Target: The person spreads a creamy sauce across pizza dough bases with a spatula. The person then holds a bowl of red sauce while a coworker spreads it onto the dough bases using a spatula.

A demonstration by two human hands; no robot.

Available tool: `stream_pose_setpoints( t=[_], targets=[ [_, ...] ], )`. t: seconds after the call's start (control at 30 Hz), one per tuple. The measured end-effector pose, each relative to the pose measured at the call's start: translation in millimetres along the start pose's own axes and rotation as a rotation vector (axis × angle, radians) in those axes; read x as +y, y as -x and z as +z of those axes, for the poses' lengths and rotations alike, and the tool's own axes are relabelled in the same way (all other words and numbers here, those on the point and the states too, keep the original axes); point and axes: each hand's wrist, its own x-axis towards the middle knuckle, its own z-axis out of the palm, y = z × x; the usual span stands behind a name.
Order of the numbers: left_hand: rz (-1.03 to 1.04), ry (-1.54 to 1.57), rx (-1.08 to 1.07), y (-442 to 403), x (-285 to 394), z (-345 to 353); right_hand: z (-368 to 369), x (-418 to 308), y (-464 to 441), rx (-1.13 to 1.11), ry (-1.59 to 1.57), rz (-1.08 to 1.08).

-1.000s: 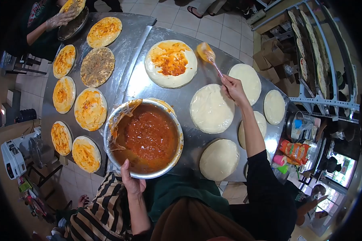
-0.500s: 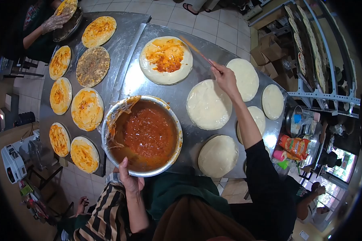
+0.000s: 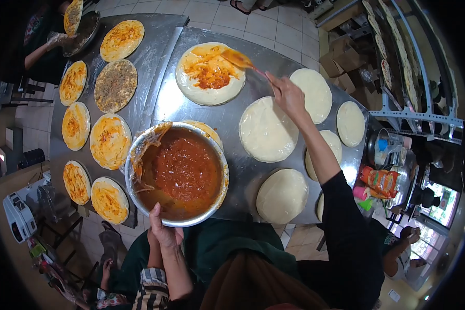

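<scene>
My right hand (image 3: 287,94) is closed round the red handle of a spatula (image 3: 237,58). The spatula's flat head is coated orange and lies over the right part of a round dough disc (image 3: 201,95) that is partly smeared with red-orange sauce. My left hand (image 3: 165,227) grips the near rim of a large metal bowl (image 3: 223,199), thumb over the edge. Chunky red sauce (image 3: 186,168) fills much of the bowl, and crumpled plastic clings to its left wall. Behind the bowl shows part of another dough disc (image 3: 207,132), mostly hidden.
Plain dough discs (image 3: 268,129) lie on the steel table (image 3: 227,206) to the right. Sauced discs (image 3: 111,140) and one with brown topping (image 3: 115,86) are at left. A co-worker's gloved hand (image 3: 59,40) is by a dark pan (image 3: 85,33). A striped sleeve (image 3: 152,287) is beside my left arm.
The spatula head has swung left and down over the sauced disc. My left hand and the bowl have shifted slightly left. The co-worker's disc and hand moved left, and the striped sleeve dropped lower.
</scene>
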Motion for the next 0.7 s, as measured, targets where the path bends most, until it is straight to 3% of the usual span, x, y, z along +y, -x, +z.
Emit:
stream_pose_setpoints(
  t=[0.13, 0.23, 0.33, 0.43, 0.53, 0.7],
  targets=[
    [0.012, 0.019, 0.019, 3, 3, 1, -24, 9, 60, -0.191, -0.017, 0.108],
    [0.012, 0.018, 0.034, 0, 2, -6, -45, -5, 49, -0.166, -0.061, 0.131],
    [0.011, 0.021, 0.034, -2, 0, -7, -26, -35, 15, -0.082, -0.174, -0.011],
    [0.019, 0.014, 0.035, -2, 4, -7, -3, -28, 38, -0.067, -0.055, -0.115],
    [0.026, 0.035, 0.044, 1, 4, -10, -7, 16, 70, -0.09, -0.075, 0.06],
    [0.001, 0.011, 0.06, -2, 5, -8, -5, 21, 25, 0.02, -0.086, 0.094]
  ],
)
